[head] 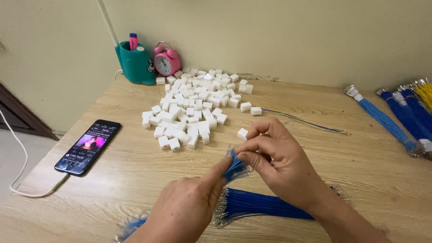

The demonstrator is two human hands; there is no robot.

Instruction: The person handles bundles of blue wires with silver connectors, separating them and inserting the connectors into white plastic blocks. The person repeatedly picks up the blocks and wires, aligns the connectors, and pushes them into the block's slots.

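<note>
At the lower centre of the frame, both hands meet over a pale wood-grain surface [135, 180]. The left hand [186, 209] comes up from the bottom edge, its thumb and forefinger pinched shut on the end of a small bunch of thin blue wires [235, 167]. The right hand [274, 155], entering from the lower right, has its fingertips closed on the same bunch at its upper end, where metal terminals glint. The two hands touch at the wires.

Just below the hands, a larger bundle of blue wires with metal terminals [261, 204] lies flat on the surface, partly hidden under the right wrist. One small white plastic connector block [242, 133] sits just beside the right fingertips. Above it, in the upper centre, a broad heap of white plastic connector blocks [193, 105] spreads across the surface. Two loose wires [306, 121] run from the heap toward the right.

At the upper left, against the wall, stand a teal pen holder [135, 63] and a pink round alarm clock [166, 60], side by side. At the left, a black smartphone with a lit screen [88, 146] lies flat, a white cable [18, 153] attached at its lower end. At the right edge lie further bundles of blue wires [396, 119] and, in the corner, yellow wires [425, 92].
</note>
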